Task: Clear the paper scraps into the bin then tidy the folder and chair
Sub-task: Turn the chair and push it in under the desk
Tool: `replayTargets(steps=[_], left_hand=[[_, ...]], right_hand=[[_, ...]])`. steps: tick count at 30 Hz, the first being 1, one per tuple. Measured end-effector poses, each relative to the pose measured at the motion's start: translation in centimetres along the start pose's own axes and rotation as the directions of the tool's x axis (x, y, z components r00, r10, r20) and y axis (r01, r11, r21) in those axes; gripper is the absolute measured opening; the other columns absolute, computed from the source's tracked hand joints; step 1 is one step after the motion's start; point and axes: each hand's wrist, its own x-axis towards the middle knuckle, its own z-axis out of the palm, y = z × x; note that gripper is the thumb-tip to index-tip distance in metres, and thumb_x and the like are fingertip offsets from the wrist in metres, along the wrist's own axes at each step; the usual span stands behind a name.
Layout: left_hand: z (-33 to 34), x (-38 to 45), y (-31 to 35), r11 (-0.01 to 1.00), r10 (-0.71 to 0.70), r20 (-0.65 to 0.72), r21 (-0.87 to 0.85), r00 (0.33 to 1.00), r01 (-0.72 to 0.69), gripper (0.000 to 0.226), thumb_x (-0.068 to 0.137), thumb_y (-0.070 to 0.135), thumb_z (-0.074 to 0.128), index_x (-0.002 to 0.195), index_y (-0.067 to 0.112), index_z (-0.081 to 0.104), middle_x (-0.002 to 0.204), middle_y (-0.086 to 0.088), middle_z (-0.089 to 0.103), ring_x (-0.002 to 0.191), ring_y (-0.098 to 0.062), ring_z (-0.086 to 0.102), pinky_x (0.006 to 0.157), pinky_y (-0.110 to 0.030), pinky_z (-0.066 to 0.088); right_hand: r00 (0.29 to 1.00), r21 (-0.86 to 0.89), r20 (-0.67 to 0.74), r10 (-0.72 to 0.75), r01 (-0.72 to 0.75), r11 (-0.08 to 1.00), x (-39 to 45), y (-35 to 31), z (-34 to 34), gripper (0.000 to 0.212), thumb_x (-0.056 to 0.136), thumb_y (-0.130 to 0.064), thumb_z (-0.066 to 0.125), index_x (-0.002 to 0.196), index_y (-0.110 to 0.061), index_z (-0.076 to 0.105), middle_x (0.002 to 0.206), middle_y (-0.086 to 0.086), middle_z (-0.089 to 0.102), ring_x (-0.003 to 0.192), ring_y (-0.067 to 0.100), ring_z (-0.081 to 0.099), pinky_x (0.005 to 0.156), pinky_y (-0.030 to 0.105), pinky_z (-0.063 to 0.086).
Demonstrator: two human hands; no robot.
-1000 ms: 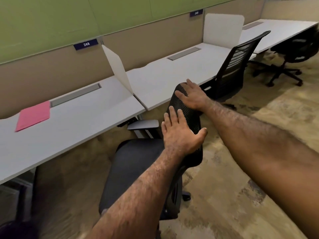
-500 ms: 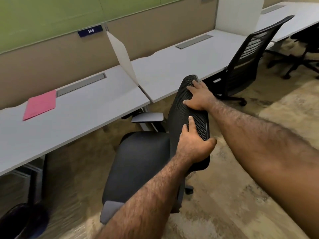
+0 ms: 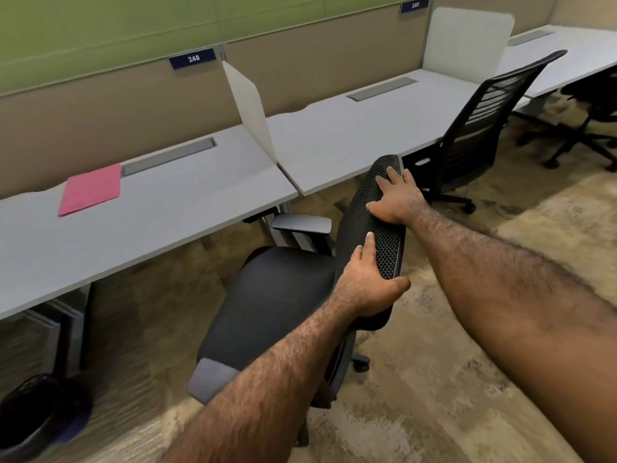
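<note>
A black mesh-backed office chair [image 3: 277,295] stands on the carpet in front of the grey desk [image 3: 167,225], its seat facing the desk. My left hand [image 3: 364,285] grips the lower edge of the chair's backrest. My right hand [image 3: 394,198] holds the top of the same backrest. A pink folder [image 3: 90,188] lies flat on the desk at the far left, near the cable slot. A dark bin [image 3: 36,416] sits on the floor under the desk at the lower left. No paper scraps show on the desk.
A white divider panel [image 3: 250,111] separates this desk from the neighbouring desk [image 3: 360,135]. A second black chair [image 3: 480,128] is tucked at that desk, and a third chair [image 3: 587,121] stands at the far right. Patterned carpet lies to the right.
My left hand has closed around the backrest's edge from a flat palm. The chair has turned and rolled slightly toward the desk, and my view has shifted left and down, showing the bin.
</note>
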Motion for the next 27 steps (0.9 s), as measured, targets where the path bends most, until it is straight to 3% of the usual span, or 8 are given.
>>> replayTargets(steps=[7,12,16,19,23,27], left_hand=[[-1.3,-4.4,-3.5,0.998,-0.067,0.104,-0.011,0.992,0.068,0.113,0.061,0.056,0.061,0.152,0.034,-0.002,0.146,-0.004,0.043,0.119,-0.022,0.052,0.096,-0.033,0.046],[-2.9,-7.4,-6.2,0.998,-0.045,0.201,0.050,0.979,0.035,0.106,0.073,0.049,0.065,0.152,0.037,-0.005,0.138,-0.003,0.050,0.107,-0.017,0.057,0.083,-0.026,0.044],[-4.5,-10.7,-8.6,0.992,-0.023,0.240,0.129,0.970,-0.009,0.103,0.071,0.054,0.059,0.150,0.042,-0.006,0.131,-0.001,0.053,0.099,-0.014,0.060,0.086,-0.028,0.048],[-6.3,-13.0,-11.0,0.981,-0.027,0.250,0.193,0.968,-0.022,0.103,0.067,0.058,0.055,0.150,0.043,-0.004,0.139,0.000,0.049,0.102,-0.012,0.058,0.091,-0.028,0.045],[-9.0,-15.6,-15.0,0.959,-0.032,0.236,0.280,0.971,-0.037,0.099,0.073,0.056,0.057,0.152,0.039,0.001,0.159,0.000,0.025,0.133,-0.017,0.041,0.102,-0.025,0.031],[-12.0,-18.0,-18.3,0.915,-0.086,0.192,0.404,0.978,0.001,0.099,0.066,0.062,0.054,0.152,0.038,0.011,0.157,-0.005,0.031,0.139,-0.022,0.037,0.112,-0.035,0.030]], right_hand=[[0.999,-0.003,-0.030,0.044,-0.044,0.999,-5.7,-0.6,0.9,0.084,0.072,-0.070,0.042,0.146,-0.031,0.032,0.162,0.000,0.009,0.146,0.036,-0.006,0.119,0.045,0.003],[0.998,-0.073,-0.061,0.034,-0.039,0.997,-10.8,-2.2,1.1,0.082,0.073,-0.071,0.035,0.145,-0.033,0.032,0.162,0.001,0.004,0.148,0.028,-0.005,0.117,0.046,-0.006],[0.999,-0.173,-0.032,0.007,-0.013,0.985,-14.8,-4.1,1.8,0.081,0.075,-0.072,0.025,0.146,-0.033,0.031,0.162,-0.001,0.006,0.148,0.022,-0.006,0.115,0.046,-0.011],[1.000,-0.184,0.014,-0.007,0.009,0.983,-17.8,-6.1,2.4,0.080,0.076,-0.072,0.021,0.145,-0.035,0.033,0.161,-0.008,0.014,0.148,0.019,-0.001,0.115,0.047,-0.012],[0.999,-0.115,0.046,0.014,-0.009,0.993,-21.8,-9.2,3.4,0.073,0.076,-0.071,0.019,0.139,-0.041,0.042,0.156,-0.015,0.027,0.147,0.015,0.008,0.115,0.047,-0.007],[1.000,-0.117,0.014,-0.019,0.020,0.993,-25.6,-12.6,4.5,0.069,0.078,-0.069,0.017,0.127,-0.040,0.055,0.145,-0.007,0.047,0.140,0.020,0.027,0.115,0.048,0.003]])
